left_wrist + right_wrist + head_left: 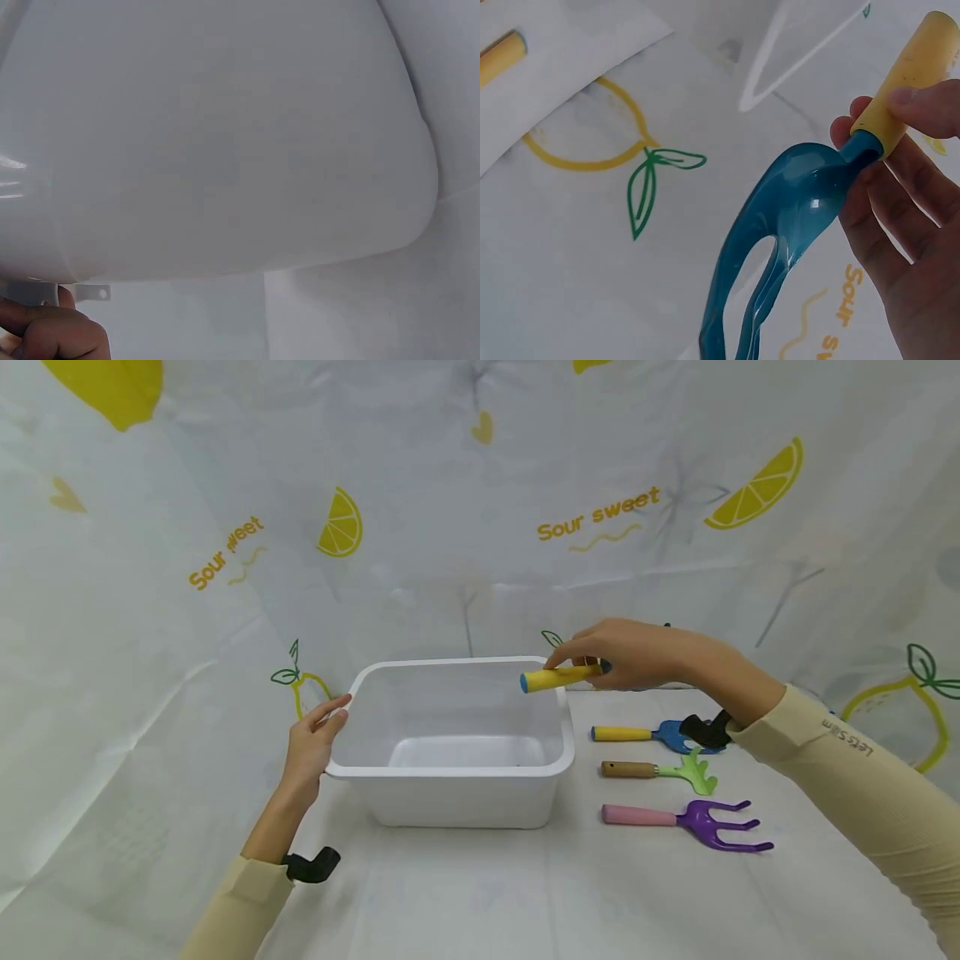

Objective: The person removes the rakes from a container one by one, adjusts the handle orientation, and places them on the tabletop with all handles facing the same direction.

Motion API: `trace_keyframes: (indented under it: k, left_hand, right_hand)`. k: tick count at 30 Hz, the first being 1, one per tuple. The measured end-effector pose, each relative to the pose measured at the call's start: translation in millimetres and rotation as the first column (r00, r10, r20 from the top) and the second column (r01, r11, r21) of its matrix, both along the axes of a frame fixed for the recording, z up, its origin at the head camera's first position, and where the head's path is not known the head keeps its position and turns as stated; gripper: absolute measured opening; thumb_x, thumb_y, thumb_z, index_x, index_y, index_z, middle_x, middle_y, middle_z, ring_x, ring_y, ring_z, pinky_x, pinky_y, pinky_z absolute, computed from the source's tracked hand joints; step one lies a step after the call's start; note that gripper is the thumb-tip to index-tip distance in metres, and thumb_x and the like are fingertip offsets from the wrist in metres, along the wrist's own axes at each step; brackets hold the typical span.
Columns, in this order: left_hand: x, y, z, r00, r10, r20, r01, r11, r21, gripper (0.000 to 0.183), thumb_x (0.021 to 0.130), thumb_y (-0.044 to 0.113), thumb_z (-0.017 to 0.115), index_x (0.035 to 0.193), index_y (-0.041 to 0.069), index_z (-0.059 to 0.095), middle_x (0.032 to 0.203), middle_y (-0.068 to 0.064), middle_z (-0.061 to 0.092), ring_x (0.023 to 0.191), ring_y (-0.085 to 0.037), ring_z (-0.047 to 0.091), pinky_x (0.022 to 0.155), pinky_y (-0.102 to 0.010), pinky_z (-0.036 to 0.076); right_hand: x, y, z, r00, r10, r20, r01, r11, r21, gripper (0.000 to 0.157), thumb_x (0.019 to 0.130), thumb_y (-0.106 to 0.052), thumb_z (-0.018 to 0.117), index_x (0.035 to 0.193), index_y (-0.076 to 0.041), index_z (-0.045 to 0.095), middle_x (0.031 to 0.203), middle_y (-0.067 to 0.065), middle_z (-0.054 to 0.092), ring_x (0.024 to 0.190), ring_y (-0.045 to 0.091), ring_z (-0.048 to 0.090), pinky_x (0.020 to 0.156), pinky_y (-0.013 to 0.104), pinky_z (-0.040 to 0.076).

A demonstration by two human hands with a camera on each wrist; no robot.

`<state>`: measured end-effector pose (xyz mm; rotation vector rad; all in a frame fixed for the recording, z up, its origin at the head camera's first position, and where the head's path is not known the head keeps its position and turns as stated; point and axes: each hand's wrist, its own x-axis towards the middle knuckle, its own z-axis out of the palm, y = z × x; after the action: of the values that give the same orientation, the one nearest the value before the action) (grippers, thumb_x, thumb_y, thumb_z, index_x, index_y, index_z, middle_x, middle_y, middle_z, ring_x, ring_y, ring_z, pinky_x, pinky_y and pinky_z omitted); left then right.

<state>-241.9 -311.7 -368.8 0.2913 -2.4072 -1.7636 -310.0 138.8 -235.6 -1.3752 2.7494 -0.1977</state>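
A white plastic tub (457,795) stands on the white-covered table, its inside bare in the head view. At its left edge, my left hand (306,752) grips the rim; the left wrist view shows the curled fingers (64,334) beside the tub's wall (210,150). My right hand (630,653) holds a garden hand fork by its yellow handle (558,679), above the tub's right rim. In the right wrist view the fork's blue tined head (802,187) hangs below the thumb and fingers (934,109). The head view mostly hides that fork head behind the hand.
Right of the tub lie a blue trowel with a yellow handle (621,734), a small green rake with a brown handle (628,769) and a purple hand fork with a pink handle (639,815). A lemon-printed white sheet (450,527) hangs behind.
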Motion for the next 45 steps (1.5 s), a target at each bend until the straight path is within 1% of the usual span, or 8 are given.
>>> trace_keyframes:
  k: [9, 16, 23, 28, 33, 37, 41, 45]
  left_hand:
    - [1.5, -1, -0.6, 1.000, 0.003, -0.002, -0.003, 1.000, -0.011, 0.050, 0.108, 0.042, 0.052, 0.155, 0.024, 0.050, 0.155, -0.012, 0.052, 0.110, -0.012, 0.063, 0.082, -0.027, 0.058]
    - [1.8, 0, 1.3, 1.000, -0.007, 0.009, 0.007, 1.000, -0.006, 0.051, 0.108, 0.042, 0.051, 0.156, 0.026, 0.048, 0.156, -0.012, 0.050, 0.112, -0.014, 0.062, 0.081, -0.027, 0.058]
    - [1.6, -1, 1.7, 1.000, 0.001, 0.004, -0.001, 1.000, -0.011, 0.050, 0.108, 0.043, 0.051, 0.155, 0.025, 0.049, 0.154, -0.012, 0.053, 0.111, -0.015, 0.064, 0.083, -0.030, 0.059]
    - [1.3, 0, 0.3, 1.000, -0.001, 0.006, 0.001, 1.000, -0.002, 0.050, 0.108, 0.043, 0.052, 0.155, 0.025, 0.049, 0.153, -0.013, 0.053, 0.107, -0.013, 0.065, 0.080, -0.029, 0.059]
    - [1.8, 1, -0.7, 1.000, 0.002, 0.008, -0.002, 1.000, -0.011, 0.051, 0.108, 0.043, 0.051, 0.155, 0.025, 0.049, 0.153, -0.013, 0.052, 0.109, -0.013, 0.064, 0.079, -0.027, 0.058]
    - [2.4, 1, -0.8, 1.000, 0.005, 0.011, -0.004, 1.000, -0.016, 0.051, 0.108, 0.043, 0.051, 0.155, 0.026, 0.048, 0.154, -0.013, 0.052, 0.111, -0.015, 0.063, 0.079, -0.026, 0.057]
    - [1.6, 0, -0.6, 1.000, -0.002, 0.009, 0.002, 1.000, -0.016, 0.051, 0.108, 0.044, 0.051, 0.155, 0.026, 0.049, 0.153, -0.013, 0.052, 0.111, -0.015, 0.063, 0.079, -0.025, 0.057]
    - [1.3, 1, -0.3, 1.000, 0.000, 0.011, 0.000, 1.000, -0.014, 0.051, 0.108, 0.044, 0.052, 0.155, 0.026, 0.049, 0.152, -0.014, 0.053, 0.106, -0.012, 0.064, 0.078, -0.026, 0.058]
  right_hand:
    - [8.2, 50, -11.1, 0.997, -0.073, -0.024, 0.075, 0.996, 0.058, 0.051, 0.091, -0.005, 0.072, 0.134, -0.033, 0.064, 0.099, -0.007, 0.068, 0.085, 0.012, 0.057, 0.077, 0.032, 0.055]
    - [11.4, 91, -29.2, 0.981, -0.192, -0.008, 0.192, 0.977, 0.097, 0.055, 0.089, -0.006, 0.075, 0.136, -0.032, 0.063, 0.092, -0.009, 0.064, 0.082, 0.011, 0.056, 0.075, 0.029, 0.056]
    - [8.2, 133, -51.6, 0.963, -0.267, 0.023, 0.263, 0.958, 0.110, 0.055, 0.089, -0.007, 0.076, 0.136, -0.031, 0.061, 0.090, -0.010, 0.063, 0.082, 0.009, 0.055, 0.074, 0.029, 0.054]
    - [8.3, 160, -70.3, 0.943, -0.326, 0.065, 0.316, 0.940, 0.127, 0.051, 0.088, -0.026, 0.082, 0.135, -0.032, 0.060, 0.082, -0.011, 0.056, 0.075, 0.008, 0.050, 0.064, 0.022, 0.046]
    - [7.4, 188, -91.4, 0.933, -0.358, 0.049, 0.352, 0.932, 0.090, 0.047, 0.088, -0.045, 0.080, 0.130, -0.030, 0.063, 0.089, -0.012, 0.059, 0.078, 0.005, 0.052, 0.064, 0.021, 0.047]
    - [2.7, 209, -110.6, 0.930, -0.368, 0.014, 0.366, 0.927, 0.084, 0.039, 0.090, -0.027, 0.081, 0.126, -0.027, 0.066, 0.098, -0.008, 0.061, 0.084, 0.008, 0.054, 0.068, 0.022, 0.051]
    - [0.0, 228, -127.7, 0.923, -0.383, 0.029, 0.378, 0.921, 0.095, 0.049, 0.085, -0.004, 0.078, 0.126, -0.028, 0.064, 0.093, -0.009, 0.057, 0.083, 0.010, 0.051, 0.068, 0.022, 0.050]
    - [-1.4, 240, -142.8, 0.911, -0.408, 0.066, 0.400, 0.910, 0.107, 0.049, 0.085, -0.002, 0.077, 0.127, -0.024, 0.064, 0.092, -0.006, 0.056, 0.082, 0.012, 0.050, 0.068, 0.024, 0.050]
